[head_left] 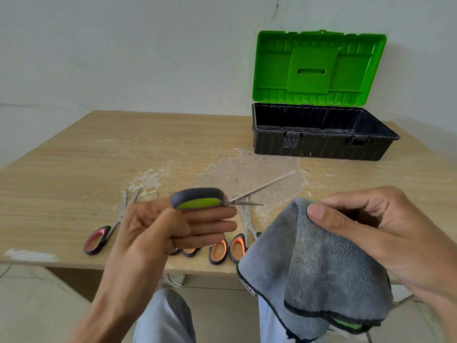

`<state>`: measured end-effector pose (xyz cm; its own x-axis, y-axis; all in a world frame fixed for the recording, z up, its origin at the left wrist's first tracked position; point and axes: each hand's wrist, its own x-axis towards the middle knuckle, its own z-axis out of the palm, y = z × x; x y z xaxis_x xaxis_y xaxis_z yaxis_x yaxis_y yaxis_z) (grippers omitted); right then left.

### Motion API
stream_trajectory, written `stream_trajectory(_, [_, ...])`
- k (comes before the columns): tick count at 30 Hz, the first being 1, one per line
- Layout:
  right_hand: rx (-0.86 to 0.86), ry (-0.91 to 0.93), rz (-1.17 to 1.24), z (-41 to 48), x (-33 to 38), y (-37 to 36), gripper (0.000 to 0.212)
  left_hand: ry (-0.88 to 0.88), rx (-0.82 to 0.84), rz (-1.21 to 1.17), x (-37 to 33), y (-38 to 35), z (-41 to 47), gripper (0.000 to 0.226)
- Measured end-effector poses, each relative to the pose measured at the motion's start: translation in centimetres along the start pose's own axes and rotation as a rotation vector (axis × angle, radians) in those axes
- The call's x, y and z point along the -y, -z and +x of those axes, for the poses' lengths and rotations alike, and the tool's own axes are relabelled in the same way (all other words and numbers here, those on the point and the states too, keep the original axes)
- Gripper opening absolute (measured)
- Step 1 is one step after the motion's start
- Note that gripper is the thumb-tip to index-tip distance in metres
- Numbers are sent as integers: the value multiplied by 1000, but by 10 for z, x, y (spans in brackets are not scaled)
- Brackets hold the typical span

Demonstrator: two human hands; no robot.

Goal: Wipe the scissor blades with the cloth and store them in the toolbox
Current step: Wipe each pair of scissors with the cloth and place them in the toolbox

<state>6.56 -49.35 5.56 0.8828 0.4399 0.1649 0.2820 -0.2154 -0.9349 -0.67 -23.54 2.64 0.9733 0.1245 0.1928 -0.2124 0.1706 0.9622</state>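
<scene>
Holding scissors (pixel 197 199), left hand (pixel 153 231) fingers (pixel 210 215) lie under the handle; right hand (pixel 371 233) pinches cloth (pixel 309 263).

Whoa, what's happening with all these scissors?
A person is cleaning scissors. The left hand holds the green scissors, blades apart, above the table. The right hand pinches a grey cloth beside them, not touching the blades yet. Along the table's near edge lie pink scissors and orange scissors. The toolbox stands open at the back right; no scissors show inside it.
</scene>
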Motion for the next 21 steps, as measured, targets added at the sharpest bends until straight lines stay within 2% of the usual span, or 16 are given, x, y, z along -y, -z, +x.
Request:
stream_trajectory(2, [14, 4, 7, 0, -1, -1, 18, 16, 16, -75, 3, -2, 1, 43])
stream_trajectory(4, [32, 14, 3, 1, -1, -1, 18, 69, -28, -2, 4, -7, 1, 82])
stream_trajectory(5, [37, 18, -5, 1, -2, -1, 18, 91, -56, 36, 6, -9, 1, 94])
stream_trajectory(6, [38, 23, -13, 2, -3, 0, 18, 102, -92, 72, 5, -14, 0, 94])
stream_trajectory(7, [38, 29, -16, 2, -3, 0, 18, 99, -110, 114, 4, -19, 0, 84])
stream_trajectory(9, [48, 42, -24, 2, -5, 1, 18, 83, -139, 185, 3, -27, 1, 49])
stream_trajectory(10, [59, 45, -34, 2, -7, 1, 22, 105, -146, 178, 4, -29, 1, 36])
stream_trajectory(11, [69, 44, -45, 2, -9, 2, 26, 136, -138, 152, 7, -30, 2, 34])
stream_trajectory(14, [85, 40, -69, 2, -13, 4, 31, 194, -139, 114, 8, -31, 2, 40])
stream_trajectory(16, [93, 38, -65, 2, -12, 5, 24, 215, -163, 90, 9, -28, 4, 40])
stream_trajectory(21, [43, 8, -103, 2, -16, 11, 15, 307, -207, -40, 9, -18, 4, 65])
